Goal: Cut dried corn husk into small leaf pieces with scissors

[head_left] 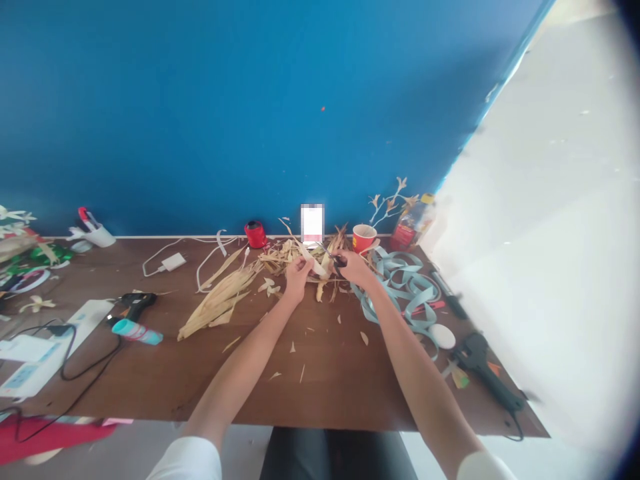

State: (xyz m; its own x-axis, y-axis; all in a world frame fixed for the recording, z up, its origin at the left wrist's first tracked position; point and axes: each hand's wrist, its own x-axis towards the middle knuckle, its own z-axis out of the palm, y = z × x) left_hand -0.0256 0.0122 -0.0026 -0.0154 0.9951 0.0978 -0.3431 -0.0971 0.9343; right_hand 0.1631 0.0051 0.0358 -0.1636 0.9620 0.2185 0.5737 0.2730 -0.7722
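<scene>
Husk strip (319, 267) towards surface's (330, 393) far edge | left hand (298, 275) pinching it | right hand (356, 268) closed round scissors (339, 261) | forearms (255, 357) stretched forward, apart | open room between, dotted with scraps (364, 339)

Right hand (356, 270) covers part of the scissors (341, 261); blade tips too small to make out. Left hand (297, 279) hides part of the pale husk strip (319, 268). Upright screen (313, 223) pixelated, unreadable. Bottle label (406, 230) blurred. Power strip (83, 328) and white sleeves (193, 460) cut by frame edges.
</scene>
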